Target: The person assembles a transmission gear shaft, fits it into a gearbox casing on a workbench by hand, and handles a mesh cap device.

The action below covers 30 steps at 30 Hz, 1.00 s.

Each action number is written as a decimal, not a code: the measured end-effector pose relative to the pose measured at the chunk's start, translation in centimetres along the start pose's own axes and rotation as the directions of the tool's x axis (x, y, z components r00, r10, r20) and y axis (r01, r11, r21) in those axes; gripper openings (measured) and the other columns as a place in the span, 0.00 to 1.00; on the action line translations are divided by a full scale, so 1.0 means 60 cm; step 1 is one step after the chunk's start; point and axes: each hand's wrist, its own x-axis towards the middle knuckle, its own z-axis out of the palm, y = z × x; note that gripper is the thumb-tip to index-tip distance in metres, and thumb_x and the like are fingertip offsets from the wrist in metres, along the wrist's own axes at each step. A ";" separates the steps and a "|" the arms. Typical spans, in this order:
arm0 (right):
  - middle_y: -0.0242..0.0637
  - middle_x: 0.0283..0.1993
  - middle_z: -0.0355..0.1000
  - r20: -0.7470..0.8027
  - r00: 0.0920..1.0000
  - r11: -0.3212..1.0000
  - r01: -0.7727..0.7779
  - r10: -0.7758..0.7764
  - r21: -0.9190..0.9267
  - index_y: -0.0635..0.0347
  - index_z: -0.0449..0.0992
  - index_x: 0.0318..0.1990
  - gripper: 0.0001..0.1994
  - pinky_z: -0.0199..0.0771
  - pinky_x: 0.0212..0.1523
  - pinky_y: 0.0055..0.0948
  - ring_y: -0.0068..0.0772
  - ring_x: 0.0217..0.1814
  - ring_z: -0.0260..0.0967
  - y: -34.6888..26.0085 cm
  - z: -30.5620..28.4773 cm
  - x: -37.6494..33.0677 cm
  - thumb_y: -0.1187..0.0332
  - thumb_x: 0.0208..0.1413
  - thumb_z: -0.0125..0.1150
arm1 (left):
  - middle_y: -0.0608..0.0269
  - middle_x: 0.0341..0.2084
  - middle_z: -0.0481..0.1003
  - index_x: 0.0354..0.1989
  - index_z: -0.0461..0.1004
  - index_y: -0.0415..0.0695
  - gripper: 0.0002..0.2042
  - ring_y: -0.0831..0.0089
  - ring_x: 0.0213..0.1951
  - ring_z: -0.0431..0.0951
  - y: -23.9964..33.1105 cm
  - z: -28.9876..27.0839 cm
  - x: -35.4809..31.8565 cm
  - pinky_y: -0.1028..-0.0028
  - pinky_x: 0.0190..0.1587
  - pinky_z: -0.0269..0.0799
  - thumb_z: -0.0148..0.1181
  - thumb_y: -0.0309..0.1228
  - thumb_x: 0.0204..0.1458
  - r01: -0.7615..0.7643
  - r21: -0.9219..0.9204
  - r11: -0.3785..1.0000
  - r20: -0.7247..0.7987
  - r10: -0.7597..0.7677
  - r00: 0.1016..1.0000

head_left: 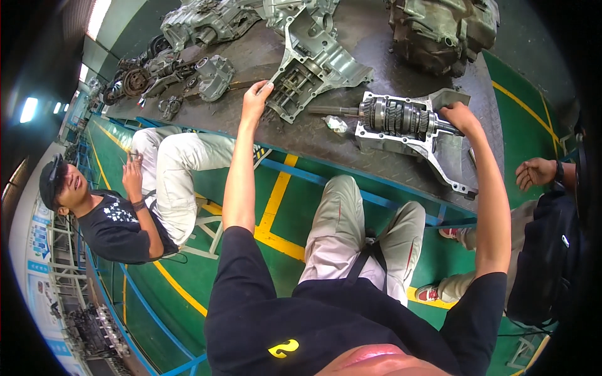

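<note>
Dark steel workbench (376, 69) spans the upper frame, from 10 o'clock across to 3 o'clock. On it at 12 to 1 o'clock, a bulky grey gearbox casing (442, 28). At 11 o'clock, another long casing (204, 24); just below it a smaller housing part (215, 76). Further toward 10 o'clock, a rusty clutch disc (135, 81) among small loose parts. Crumpled scrap of plastic (336, 123) lies on the bench near centre. Green floor (207, 276) with yellow lines (276, 200) and blue lines. At 9 o'clock, a seated person (125, 216) in dark shirt, pale trousers. At 3 o'clock, a second person's hand (536, 172), dark clothing below it.
</note>
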 end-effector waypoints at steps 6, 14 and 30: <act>0.63 0.50 0.74 0.025 1.000 1.000 -0.002 0.003 -0.012 0.73 0.77 0.47 0.27 0.70 0.56 0.42 0.58 0.54 0.73 -0.004 -0.003 -0.003 0.52 0.52 0.56 | 0.65 0.42 0.78 0.51 0.76 0.35 0.20 0.80 0.44 0.73 -0.005 0.006 -0.006 0.78 0.51 0.65 0.64 0.38 0.56 0.019 -0.054 0.998 -0.017 -0.020 1.000; 0.63 0.49 0.74 0.017 1.000 1.000 0.007 -0.006 -0.015 0.74 0.77 0.47 0.27 0.70 0.56 0.41 0.58 0.53 0.73 0.001 -0.003 0.001 0.53 0.52 0.57 | 0.62 0.42 0.78 0.52 0.75 0.35 0.20 0.78 0.45 0.74 -0.018 0.007 0.000 0.77 0.51 0.66 0.63 0.39 0.58 0.006 -0.065 0.998 -0.032 -0.008 0.999; 0.62 0.47 0.75 -0.024 1.000 1.000 0.019 -0.019 -0.019 0.74 0.77 0.46 0.26 0.71 0.54 0.41 0.57 0.51 0.74 -0.004 -0.002 -0.004 0.54 0.52 0.56 | 0.64 0.40 0.78 0.51 0.76 0.36 0.20 0.80 0.42 0.74 0.005 0.003 -0.004 0.78 0.47 0.68 0.66 0.37 0.55 0.039 -0.047 0.998 0.022 -0.038 0.999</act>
